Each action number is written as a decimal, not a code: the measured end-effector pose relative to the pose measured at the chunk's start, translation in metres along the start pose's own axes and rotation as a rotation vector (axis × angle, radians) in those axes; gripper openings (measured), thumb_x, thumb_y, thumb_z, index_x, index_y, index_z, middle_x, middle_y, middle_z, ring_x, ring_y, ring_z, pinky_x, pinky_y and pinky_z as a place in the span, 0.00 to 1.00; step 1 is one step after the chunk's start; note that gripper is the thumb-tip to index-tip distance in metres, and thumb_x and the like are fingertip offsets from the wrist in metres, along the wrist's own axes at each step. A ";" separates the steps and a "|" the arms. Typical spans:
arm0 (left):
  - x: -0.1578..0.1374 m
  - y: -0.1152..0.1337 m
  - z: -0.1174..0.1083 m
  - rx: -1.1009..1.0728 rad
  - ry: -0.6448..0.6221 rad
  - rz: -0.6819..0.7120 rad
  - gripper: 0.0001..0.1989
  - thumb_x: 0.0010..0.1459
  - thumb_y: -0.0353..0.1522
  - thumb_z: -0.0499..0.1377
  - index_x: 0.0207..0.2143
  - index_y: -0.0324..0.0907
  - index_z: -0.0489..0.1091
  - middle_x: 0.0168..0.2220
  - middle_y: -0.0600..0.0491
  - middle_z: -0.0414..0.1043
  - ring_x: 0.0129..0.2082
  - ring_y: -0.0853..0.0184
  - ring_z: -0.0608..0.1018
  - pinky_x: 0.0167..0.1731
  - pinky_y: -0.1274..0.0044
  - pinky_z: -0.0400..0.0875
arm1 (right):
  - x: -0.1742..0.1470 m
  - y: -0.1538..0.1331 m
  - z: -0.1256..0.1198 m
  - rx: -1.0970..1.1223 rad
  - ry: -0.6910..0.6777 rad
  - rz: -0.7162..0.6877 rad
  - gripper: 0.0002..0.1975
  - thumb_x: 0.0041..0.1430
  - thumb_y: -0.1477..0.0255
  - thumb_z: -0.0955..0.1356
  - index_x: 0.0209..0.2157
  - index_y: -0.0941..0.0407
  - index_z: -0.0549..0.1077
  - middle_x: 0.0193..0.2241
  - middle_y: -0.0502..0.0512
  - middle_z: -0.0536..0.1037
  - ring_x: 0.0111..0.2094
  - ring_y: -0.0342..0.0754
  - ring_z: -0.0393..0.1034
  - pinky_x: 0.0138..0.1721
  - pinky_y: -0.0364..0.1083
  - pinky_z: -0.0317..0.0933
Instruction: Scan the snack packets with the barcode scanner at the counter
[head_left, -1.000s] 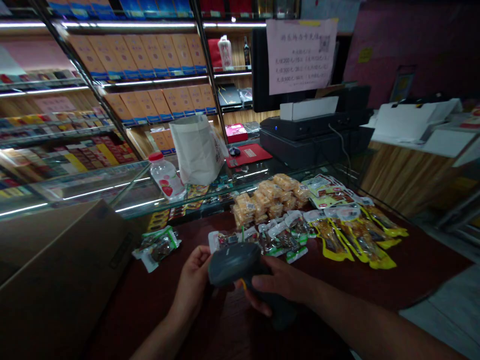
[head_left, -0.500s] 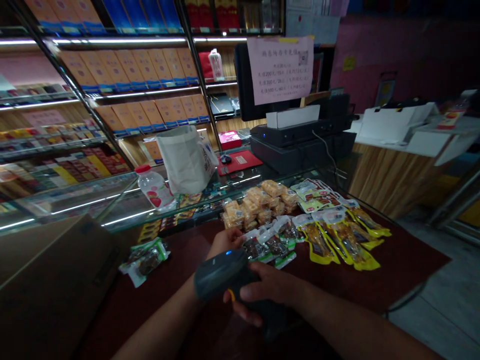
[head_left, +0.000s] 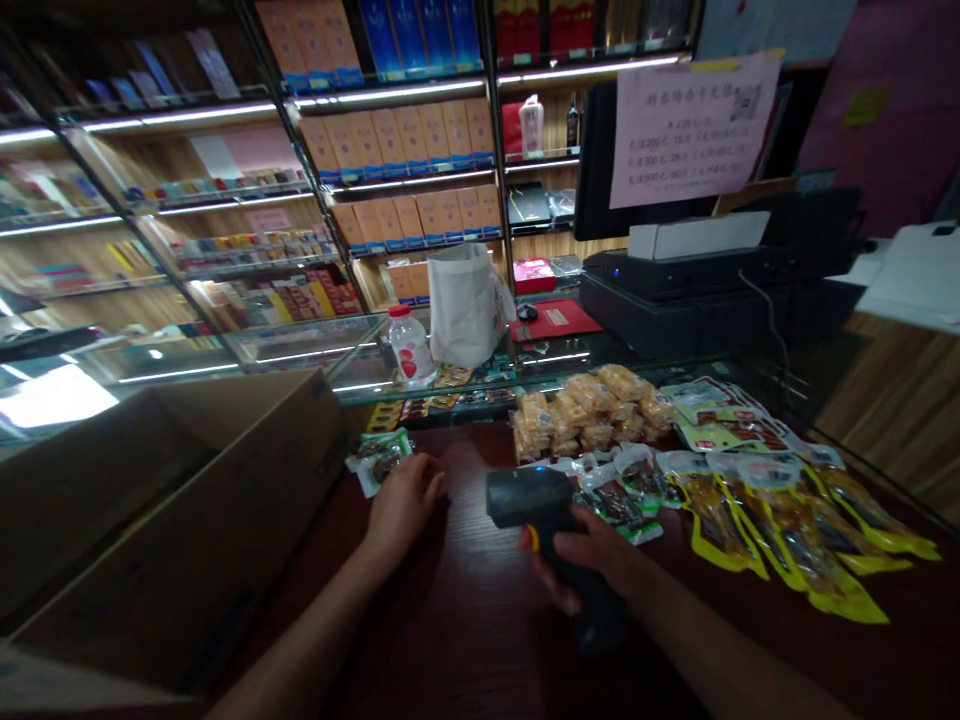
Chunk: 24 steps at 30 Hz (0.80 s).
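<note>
My right hand (head_left: 592, 560) grips a dark barcode scanner (head_left: 529, 497) by its handle, a finger at the yellow trigger and a small blue light on top. My left hand (head_left: 405, 500) is over the left part of the brown table, fingers loosely bent and apart, with nothing visible in them. Just beyond it lie small clear-and-green snack packets (head_left: 381, 455); whether the hand touches them I cannot tell. Behind the scanner are similar dark-filled snack packets (head_left: 619, 490), beside yellow-edged vacuum packs (head_left: 780, 510) and a pile of wrapped tan snacks (head_left: 592, 405).
An open cardboard box (head_left: 225, 480) stands at the left. Behind the table are a bottle with a red cap (head_left: 411, 350), a white bag (head_left: 465, 310) and a monitor (head_left: 600, 160) with a paper notice. Flat green-and-white packs (head_left: 724, 415) lie at the right. Stocked shelves fill the back.
My left hand has moved from the right-hand packets leftward to the packets by the box. The scanner stays in my right hand, and the view has turned left.
</note>
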<state>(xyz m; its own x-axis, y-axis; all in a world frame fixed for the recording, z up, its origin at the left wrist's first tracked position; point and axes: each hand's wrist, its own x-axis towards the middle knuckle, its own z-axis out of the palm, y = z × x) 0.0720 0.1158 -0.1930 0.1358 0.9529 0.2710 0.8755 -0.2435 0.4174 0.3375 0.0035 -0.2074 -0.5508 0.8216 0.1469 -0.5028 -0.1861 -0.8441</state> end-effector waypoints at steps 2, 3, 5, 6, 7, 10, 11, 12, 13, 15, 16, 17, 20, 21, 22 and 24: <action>0.006 -0.032 -0.014 0.190 0.066 -0.079 0.20 0.60 0.38 0.53 0.48 0.35 0.71 0.51 0.37 0.73 0.53 0.50 0.73 0.55 0.64 0.64 | 0.000 0.002 -0.001 0.002 0.013 0.001 0.24 0.56 0.55 0.75 0.42 0.60 0.73 0.25 0.50 0.75 0.16 0.39 0.66 0.17 0.38 0.59; 0.010 -0.046 -0.019 0.259 0.081 -0.146 0.24 0.61 0.40 0.53 0.51 0.32 0.69 0.53 0.34 0.71 0.55 0.48 0.71 0.56 0.63 0.63 | 0.000 0.003 -0.002 0.003 0.014 0.001 0.24 0.56 0.54 0.75 0.42 0.60 0.73 0.25 0.49 0.75 0.15 0.38 0.66 0.17 0.38 0.58; 0.015 -0.068 -0.024 0.307 0.071 -0.285 0.31 0.60 0.47 0.53 0.54 0.29 0.67 0.54 0.30 0.70 0.57 0.44 0.70 0.55 0.61 0.63 | 0.000 0.004 -0.002 0.002 0.004 0.009 0.24 0.57 0.54 0.75 0.43 0.60 0.72 0.25 0.49 0.74 0.15 0.38 0.65 0.17 0.37 0.56; 0.017 -0.075 -0.025 0.306 0.054 -0.325 0.34 0.58 0.50 0.53 0.54 0.29 0.67 0.53 0.29 0.70 0.56 0.42 0.70 0.53 0.60 0.64 | 0.000 0.003 -0.002 -0.001 -0.003 0.016 0.24 0.57 0.54 0.75 0.43 0.60 0.71 0.25 0.48 0.74 0.16 0.38 0.65 0.17 0.37 0.55; 0.019 -0.079 -0.025 0.299 0.039 -0.349 0.37 0.57 0.53 0.53 0.55 0.29 0.67 0.53 0.28 0.70 0.56 0.40 0.71 0.52 0.59 0.65 | 0.001 0.003 -0.002 -0.006 -0.009 0.022 0.25 0.57 0.54 0.75 0.43 0.59 0.71 0.25 0.48 0.74 0.15 0.38 0.64 0.17 0.37 0.54; 0.021 -0.082 -0.023 0.258 -0.001 -0.422 0.41 0.53 0.57 0.54 0.57 0.34 0.66 0.55 0.29 0.67 0.57 0.38 0.69 0.50 0.58 0.66 | 0.001 0.002 -0.003 -0.025 -0.011 0.037 0.26 0.57 0.53 0.75 0.44 0.60 0.71 0.25 0.48 0.73 0.15 0.39 0.64 0.18 0.39 0.57; 0.021 -0.081 -0.022 0.239 -0.015 -0.447 0.41 0.51 0.57 0.55 0.57 0.36 0.67 0.55 0.30 0.67 0.57 0.38 0.69 0.50 0.58 0.66 | 0.002 0.002 -0.003 -0.030 -0.008 0.042 0.26 0.56 0.53 0.75 0.44 0.60 0.70 0.25 0.48 0.73 0.16 0.39 0.64 0.19 0.39 0.58; 0.022 -0.080 -0.022 0.221 -0.026 -0.466 0.39 0.50 0.57 0.56 0.55 0.38 0.68 0.55 0.31 0.67 0.57 0.39 0.69 0.50 0.59 0.66 | 0.002 0.001 -0.003 -0.034 -0.005 0.047 0.26 0.56 0.52 0.75 0.43 0.59 0.70 0.25 0.48 0.73 0.16 0.39 0.64 0.19 0.40 0.59; 0.022 -0.080 -0.023 0.205 -0.033 -0.475 0.37 0.48 0.56 0.58 0.52 0.39 0.70 0.54 0.33 0.68 0.57 0.39 0.69 0.49 0.59 0.66 | 0.002 0.001 -0.003 -0.036 -0.002 0.051 0.26 0.56 0.52 0.75 0.43 0.59 0.70 0.25 0.48 0.73 0.16 0.39 0.65 0.20 0.40 0.59; 0.021 -0.079 -0.025 0.184 -0.038 -0.466 0.32 0.44 0.54 0.61 0.44 0.40 0.72 0.51 0.35 0.69 0.56 0.38 0.69 0.48 0.60 0.67 | 0.002 0.001 -0.003 -0.038 0.006 0.055 0.27 0.55 0.52 0.75 0.43 0.59 0.70 0.25 0.48 0.73 0.16 0.40 0.65 0.19 0.40 0.60; 0.020 -0.078 -0.027 0.170 -0.041 -0.451 0.29 0.43 0.52 0.63 0.40 0.40 0.72 0.50 0.36 0.71 0.55 0.39 0.70 0.47 0.61 0.67 | 0.002 0.001 -0.003 -0.038 0.011 0.055 0.27 0.56 0.52 0.75 0.43 0.60 0.71 0.25 0.49 0.74 0.16 0.40 0.65 0.19 0.40 0.59; 0.018 -0.076 -0.029 0.153 -0.046 -0.431 0.26 0.42 0.50 0.64 0.37 0.40 0.71 0.48 0.37 0.72 0.54 0.40 0.71 0.46 0.62 0.68 | 0.002 0.001 -0.002 -0.038 0.017 0.053 0.26 0.56 0.53 0.75 0.43 0.60 0.71 0.25 0.49 0.74 0.16 0.40 0.65 0.19 0.40 0.59; 0.005 -0.064 -0.033 0.058 -0.051 -0.339 0.19 0.44 0.43 0.65 0.35 0.42 0.66 0.39 0.45 0.75 0.45 0.51 0.77 0.41 0.69 0.70 | 0.003 0.002 -0.001 -0.044 0.050 0.035 0.26 0.56 0.53 0.75 0.43 0.60 0.71 0.24 0.48 0.74 0.15 0.40 0.64 0.18 0.40 0.57; -0.001 -0.055 -0.034 -0.030 -0.044 -0.297 0.18 0.44 0.42 0.65 0.34 0.43 0.65 0.36 0.48 0.75 0.41 0.55 0.78 0.39 0.71 0.71 | 0.003 0.003 -0.001 -0.049 0.071 0.026 0.26 0.55 0.53 0.75 0.43 0.60 0.71 0.24 0.48 0.74 0.15 0.40 0.65 0.18 0.40 0.56; -0.009 -0.045 -0.034 -0.160 -0.045 -0.261 0.18 0.45 0.41 0.66 0.34 0.44 0.64 0.34 0.51 0.75 0.37 0.57 0.78 0.36 0.72 0.71 | 0.004 0.003 -0.001 -0.056 0.098 0.015 0.26 0.55 0.54 0.76 0.43 0.59 0.71 0.25 0.49 0.74 0.16 0.40 0.65 0.18 0.39 0.56; -0.025 -0.019 -0.031 -0.521 -0.126 -0.219 0.20 0.44 0.40 0.68 0.36 0.45 0.63 0.32 0.54 0.74 0.31 0.60 0.79 0.30 0.74 0.72 | 0.005 0.004 -0.001 -0.079 0.167 -0.012 0.25 0.55 0.54 0.76 0.43 0.59 0.71 0.25 0.49 0.75 0.17 0.40 0.65 0.19 0.40 0.57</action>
<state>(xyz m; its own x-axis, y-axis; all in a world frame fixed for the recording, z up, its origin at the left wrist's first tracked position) 0.0376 0.0909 -0.1813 0.0596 0.9975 0.0379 0.5498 -0.0645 0.8328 0.3338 0.0072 -0.2107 -0.4231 0.9029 0.0753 -0.4517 -0.1381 -0.8814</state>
